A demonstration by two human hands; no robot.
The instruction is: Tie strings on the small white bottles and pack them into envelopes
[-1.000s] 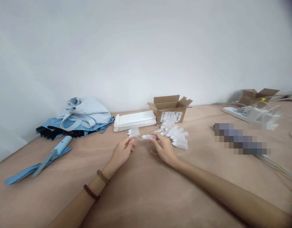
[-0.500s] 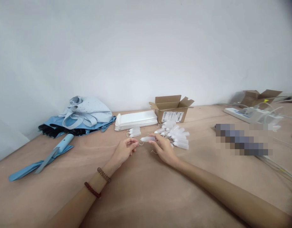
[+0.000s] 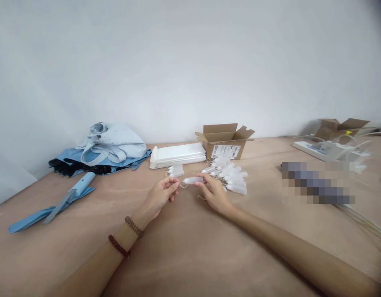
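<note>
Bare wooden table (image 3: 190, 247), white wall behind. Right hand (image 3: 214, 193) pinches a small white tube (image 3: 193, 180); left hand (image 3: 161, 194) pinches its thin string (image 3: 183, 186), just before the tube pile (image 3: 230, 175).

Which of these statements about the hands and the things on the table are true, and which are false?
1. The right hand holds a small white tube. True.
2. A pile of white tubes lies in front of the cardboard box. True.
3. The cardboard box is shut. False: its flaps stand open.
4. The left hand rests on the pile of white tubes. False: it is apart from the pile, with its fingertips pinched at the string of the small white tube.
5. The left wrist bears two bracelets. True.
</note>
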